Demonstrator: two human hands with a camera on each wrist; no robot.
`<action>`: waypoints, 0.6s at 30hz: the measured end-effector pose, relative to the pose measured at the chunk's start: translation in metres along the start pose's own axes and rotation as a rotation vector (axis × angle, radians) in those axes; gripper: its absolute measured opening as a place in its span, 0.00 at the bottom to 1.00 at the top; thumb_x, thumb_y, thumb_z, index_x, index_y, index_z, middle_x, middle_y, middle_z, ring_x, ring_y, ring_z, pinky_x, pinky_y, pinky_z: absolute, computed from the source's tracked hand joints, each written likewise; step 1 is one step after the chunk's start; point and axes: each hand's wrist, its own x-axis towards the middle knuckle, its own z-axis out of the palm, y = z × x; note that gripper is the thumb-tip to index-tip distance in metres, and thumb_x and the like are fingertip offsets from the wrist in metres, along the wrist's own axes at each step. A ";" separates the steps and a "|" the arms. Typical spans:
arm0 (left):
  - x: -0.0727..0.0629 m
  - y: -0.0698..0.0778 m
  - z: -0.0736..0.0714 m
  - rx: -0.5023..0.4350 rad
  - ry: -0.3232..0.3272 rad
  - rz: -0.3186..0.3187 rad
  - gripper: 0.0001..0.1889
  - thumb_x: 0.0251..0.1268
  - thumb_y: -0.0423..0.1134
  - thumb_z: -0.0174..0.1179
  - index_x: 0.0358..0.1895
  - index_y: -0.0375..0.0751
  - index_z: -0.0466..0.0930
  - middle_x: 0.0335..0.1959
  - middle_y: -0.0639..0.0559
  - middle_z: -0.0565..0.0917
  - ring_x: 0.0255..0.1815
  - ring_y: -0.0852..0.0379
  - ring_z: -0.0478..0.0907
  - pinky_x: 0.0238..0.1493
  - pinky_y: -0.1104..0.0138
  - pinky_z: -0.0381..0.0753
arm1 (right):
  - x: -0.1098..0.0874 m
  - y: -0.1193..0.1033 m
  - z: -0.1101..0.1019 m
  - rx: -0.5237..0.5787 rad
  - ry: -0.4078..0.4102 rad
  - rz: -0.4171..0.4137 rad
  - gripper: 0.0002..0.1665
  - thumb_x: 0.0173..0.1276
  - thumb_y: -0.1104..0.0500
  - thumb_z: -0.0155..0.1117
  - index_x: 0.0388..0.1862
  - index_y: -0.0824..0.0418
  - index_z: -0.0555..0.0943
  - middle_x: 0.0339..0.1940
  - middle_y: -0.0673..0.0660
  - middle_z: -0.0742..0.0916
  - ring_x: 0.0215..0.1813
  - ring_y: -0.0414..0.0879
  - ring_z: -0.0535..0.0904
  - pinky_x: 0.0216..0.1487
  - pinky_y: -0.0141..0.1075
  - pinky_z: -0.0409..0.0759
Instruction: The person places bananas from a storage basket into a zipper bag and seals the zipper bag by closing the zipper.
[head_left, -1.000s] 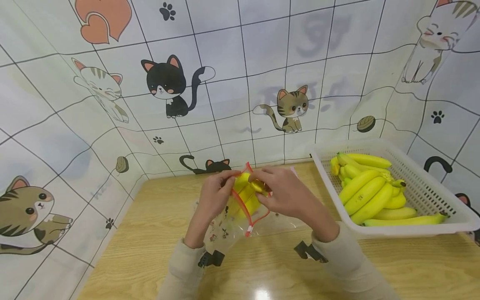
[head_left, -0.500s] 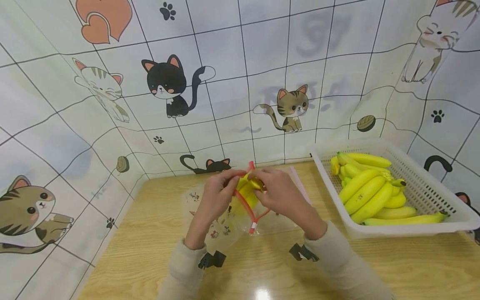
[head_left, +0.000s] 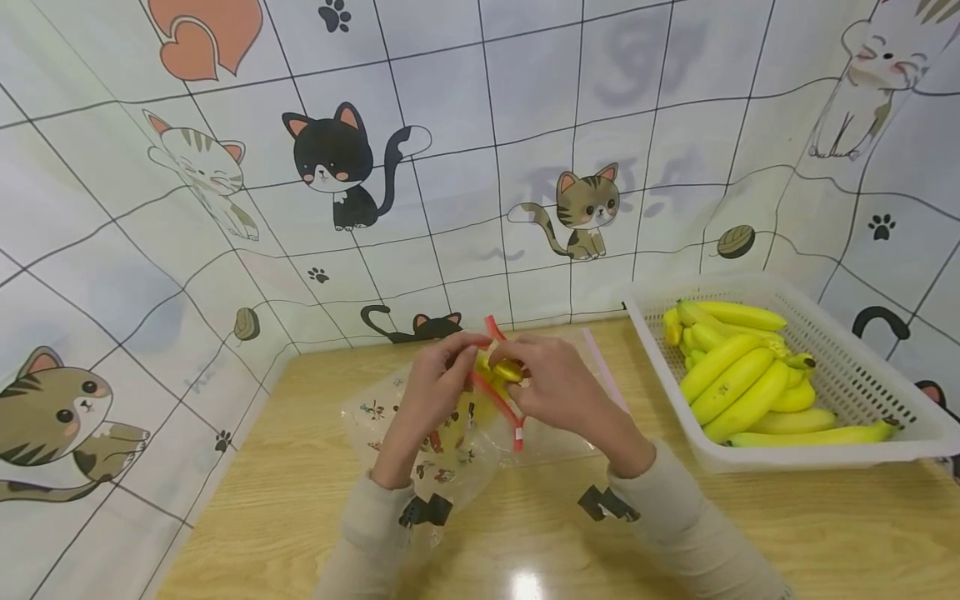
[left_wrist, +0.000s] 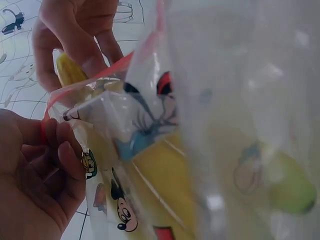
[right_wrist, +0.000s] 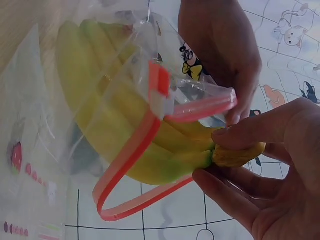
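A clear zip bag point(head_left: 442, 454) with cartoon prints and a red zip strip point(right_wrist: 127, 145) hangs between both hands, its mouth spread apart. Inside it lies a bunch of bananas point(right_wrist: 115, 100), the stem end sticking out through the mouth. My right hand point(head_left: 555, 383) pinches that brownish-yellow stem point(right_wrist: 235, 156) between thumb and fingers. On the other side, my left hand point(head_left: 431, 387) pinches the red edge of the bag, as the left wrist view shows. In the head view the hands and the printed film hide most of the bunch.
At the right stands a white perforated basket point(head_left: 795, 460) holding more bananas point(head_left: 731, 383). Another clear bag with a pink strip point(head_left: 604, 371) lies flat on the wooden table point(head_left: 285, 500), behind and under the right hand. A cat-printed cloth point(head_left: 465, 167) rises behind the table.
The bag's lower part has swung left, spreading out under the left forearm. Its zip end has shifted right and slightly up, and less of the bunch shows. Both hands keep their grips.
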 end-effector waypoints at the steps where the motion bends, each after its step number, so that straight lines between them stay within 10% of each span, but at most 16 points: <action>1: 0.000 -0.001 -0.001 -0.003 0.007 -0.008 0.14 0.82 0.36 0.51 0.58 0.42 0.85 0.26 0.47 0.79 0.23 0.51 0.76 0.25 0.69 0.78 | 0.000 0.000 -0.002 0.002 0.002 0.016 0.15 0.55 0.70 0.73 0.41 0.57 0.88 0.36 0.52 0.90 0.34 0.43 0.84 0.36 0.35 0.83; 9: 0.001 -0.004 -0.005 0.023 0.032 0.002 0.13 0.81 0.36 0.52 0.56 0.46 0.86 0.25 0.49 0.75 0.22 0.56 0.71 0.27 0.71 0.77 | -0.003 -0.001 -0.015 -0.029 0.084 0.121 0.16 0.56 0.67 0.69 0.44 0.57 0.89 0.33 0.52 0.89 0.29 0.42 0.78 0.31 0.33 0.77; 18: 0.003 -0.002 -0.001 -0.028 -0.038 0.068 0.13 0.82 0.35 0.51 0.56 0.44 0.86 0.33 0.44 0.84 0.29 0.42 0.78 0.32 0.66 0.83 | -0.002 -0.010 0.002 -0.009 0.065 0.093 0.15 0.53 0.69 0.71 0.40 0.57 0.88 0.25 0.49 0.84 0.26 0.40 0.73 0.29 0.31 0.73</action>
